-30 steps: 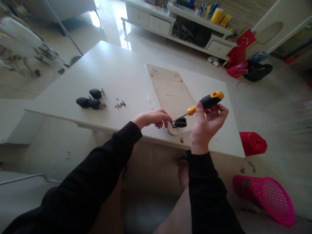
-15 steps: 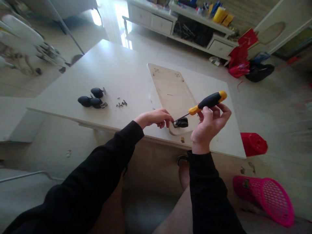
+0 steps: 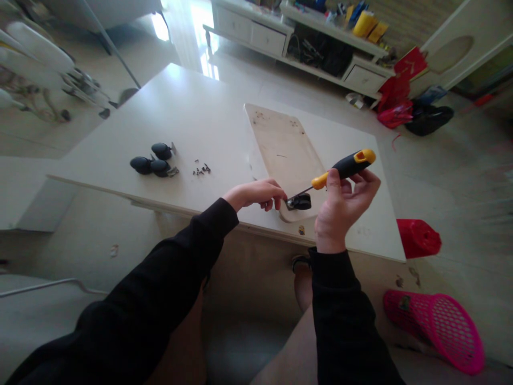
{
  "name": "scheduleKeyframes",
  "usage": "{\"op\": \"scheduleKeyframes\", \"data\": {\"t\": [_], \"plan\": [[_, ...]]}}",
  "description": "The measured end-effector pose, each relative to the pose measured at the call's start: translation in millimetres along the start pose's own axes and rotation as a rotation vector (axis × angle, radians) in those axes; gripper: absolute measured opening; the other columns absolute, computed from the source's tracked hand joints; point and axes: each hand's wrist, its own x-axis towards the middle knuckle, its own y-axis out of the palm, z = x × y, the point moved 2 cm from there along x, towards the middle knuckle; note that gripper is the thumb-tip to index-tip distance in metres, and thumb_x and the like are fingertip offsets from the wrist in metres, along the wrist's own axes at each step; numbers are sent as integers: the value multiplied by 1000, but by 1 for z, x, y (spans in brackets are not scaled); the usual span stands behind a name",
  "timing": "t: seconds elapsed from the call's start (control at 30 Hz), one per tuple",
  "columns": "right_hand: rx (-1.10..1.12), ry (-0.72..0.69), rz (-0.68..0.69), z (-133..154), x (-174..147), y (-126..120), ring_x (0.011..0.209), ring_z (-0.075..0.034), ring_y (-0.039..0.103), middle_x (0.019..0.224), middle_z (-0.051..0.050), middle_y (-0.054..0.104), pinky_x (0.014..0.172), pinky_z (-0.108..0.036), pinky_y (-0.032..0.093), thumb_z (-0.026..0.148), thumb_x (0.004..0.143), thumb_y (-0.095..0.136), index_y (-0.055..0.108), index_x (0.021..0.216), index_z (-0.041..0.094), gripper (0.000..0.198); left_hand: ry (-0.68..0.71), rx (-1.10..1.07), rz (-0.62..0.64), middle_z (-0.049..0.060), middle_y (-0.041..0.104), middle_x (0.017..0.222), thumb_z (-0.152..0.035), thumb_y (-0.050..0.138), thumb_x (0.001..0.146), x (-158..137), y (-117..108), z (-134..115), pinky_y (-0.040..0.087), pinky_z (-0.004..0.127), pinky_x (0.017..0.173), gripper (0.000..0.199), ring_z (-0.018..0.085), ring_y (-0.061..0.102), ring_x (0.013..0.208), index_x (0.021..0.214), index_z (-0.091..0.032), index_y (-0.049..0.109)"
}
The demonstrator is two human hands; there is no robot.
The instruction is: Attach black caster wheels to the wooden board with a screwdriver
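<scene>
On board (image 3: 278,140) | caster (image 3: 303,201) | right hand (image 3: 345,206) pinching screwdriver (image 3: 348,166) | left hand (image 3: 257,193) at caster, grip unclear

Screwdriver tip (image 3: 290,199) small and indistinct

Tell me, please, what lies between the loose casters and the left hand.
In the head view, small screws lie on the table between the loose casters and the left hand.

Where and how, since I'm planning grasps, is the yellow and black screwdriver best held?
Probably by the thick black handle of the screwdriver, from the right, as the right hand does: it slants up rightward, while the thin shaft points at the black-wheeled caster.
</scene>
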Motion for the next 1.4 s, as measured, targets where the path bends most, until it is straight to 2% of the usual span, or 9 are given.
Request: {"op": "scheduleKeyframes", "data": {"t": [0.1, 0.2, 0.4, 0.57, 0.77, 0.93, 1.13, 1.3, 1.4], "plan": [[16, 22, 11, 0, 0, 0, 90, -13, 71, 112, 1, 63, 87, -37, 63, 35, 85, 75, 60, 118, 27, 37, 6, -3, 2, 1, 70, 69, -17, 60, 81, 0, 0, 0, 32, 26, 48, 15, 9, 52, 47, 87, -14, 74], [99, 45, 36, -2, 0, 0, 96, -15, 74, 111, 1, 63, 85, -36, 63, 34, 90, 63, 56, 127, 30, 37, 8, -5, 1, 1, 69, 67, -17, 60, 82, 0, 0, -1, 32, 26, 48, 14, 9, 52, 46, 86, -14, 74], [15, -17, -44, -1, 1, -2, 89, -12, 70, 107, 3, 58, 85, -34, 63, 35, 78, 84, 58, 116, 28, 46, 3, 2, 1, 1, 70, 69, -18, 61, 84, 1, 0, 0, 33, 26, 49, 15, 9, 52, 47, 89, -13, 75], [122, 74, 8, -3, 0, 0, 97, -15, 76, 109, 2, 65, 84, -35, 63, 36, 93, 58, 51, 127, 31, 35, -13, 18, 11, 1, 69, 69, -17, 59, 86, 2, 0, 1, 34, 25, 49, 18, 9, 51, 48, 93, -11, 75], [19, -24, -45, -4, 2, -1, 88, -13, 74, 114, 2, 58, 91, -40, 64, 38, 80, 82, 57, 120, 29, 48, -11, 23, 13, 2, 71, 73, -21, 61, 89, 4, -1, 4, 37, 24, 52, 21, 9, 52, 52, 99, -12, 76], [123, 33, 21, -4, 1, 0, 100, -17, 77, 117, 0, 64, 86, -39, 65, 36, 93, 60, 52, 133, 31, 41, -18, 19, 10, 2, 71, 72, -20, 61, 90, 5, -1, 5, 36, 25, 52, 21, 10, 53, 52, 100, -12, 77], [23, -71, -81, -2, 1, -1, 99, -15, 73, 113, 3, 56, 95, -42, 67, 34, 78, 85, 49, 114, 30, 51, -3, 7, 15, 2, 70, 71, -18, 61, 90, 4, 0, 4, 34, 26, 50, 17, 9, 53, 49, 95, -11, 75], [105, 26, -18, -3, -1, -3, 97, -15, 77, 111, 3, 61, 87, -40, 66, 29, 91, 62, 48, 120, 31, 32, -11, 5, 13, 2, 70, 70, -18, 61, 89, 4, 0, 4, 34, 26, 50, 16, 9, 53, 49, 94, -11, 75], [109, 6, -17, -3, 0, -1, 96, -16, 77, 109, 3, 62, 90, -41, 65, 34, 90, 67, 48, 118, 30, 34, -7, 9, 14, 2, 70, 70, -18, 61, 89, 5, 0, 4, 35, 26, 50, 17, 10, 53, 50, 95, -11, 75]]}}
